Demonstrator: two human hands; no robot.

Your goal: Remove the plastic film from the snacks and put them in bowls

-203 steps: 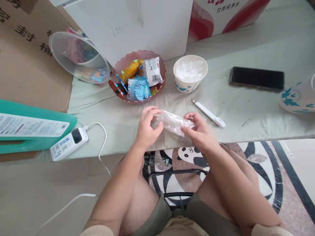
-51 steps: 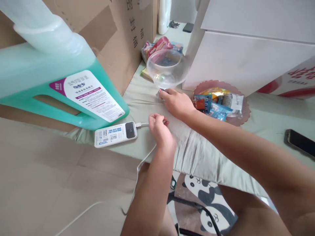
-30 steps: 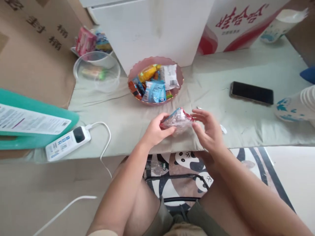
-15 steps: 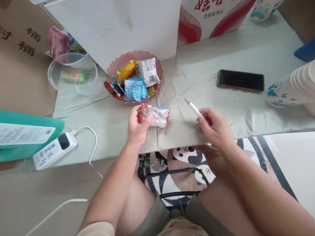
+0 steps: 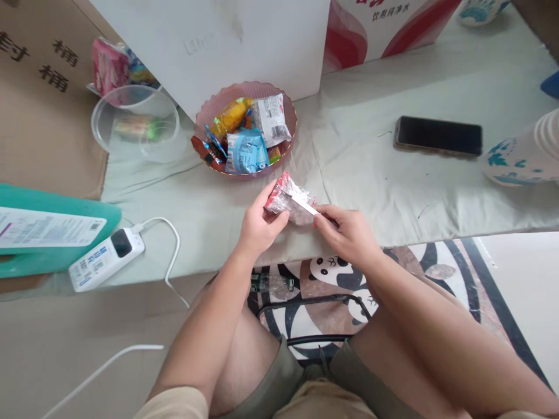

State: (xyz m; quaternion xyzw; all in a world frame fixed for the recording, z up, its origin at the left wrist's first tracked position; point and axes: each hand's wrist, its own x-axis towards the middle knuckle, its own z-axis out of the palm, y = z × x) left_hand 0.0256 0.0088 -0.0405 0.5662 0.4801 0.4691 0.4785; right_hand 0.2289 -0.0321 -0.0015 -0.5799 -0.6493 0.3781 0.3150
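My left hand (image 5: 258, 226) is closed on one end of a small snack packet (image 5: 296, 216), clear with red ends, held above the table's front edge. My right hand (image 5: 347, 233) grips a slim white craft knife (image 5: 303, 203) like a pen. The knife's dark tip lies against the packet near its red end; whether the film is cut I cannot tell. Just beyond the packet is a pink scalloped bowl (image 5: 203, 113) holding several wrapped snacks, among them a blue packet (image 5: 245, 152) and a silver one (image 5: 271, 119).
A phone (image 5: 439, 137) and stacked paper cups (image 5: 519, 160) are at the right. To the left are a clear tub (image 5: 102, 137), a white power strip (image 5: 105, 262) with its cable, and a green container (image 5: 100, 212). Boxes, including a white one (image 5: 244, 46), line the back.
My right hand has moved left, bringing the craft knife onto the packet. The packet has tilted in my left hand and shifted slightly right. The camera view has shifted a little.
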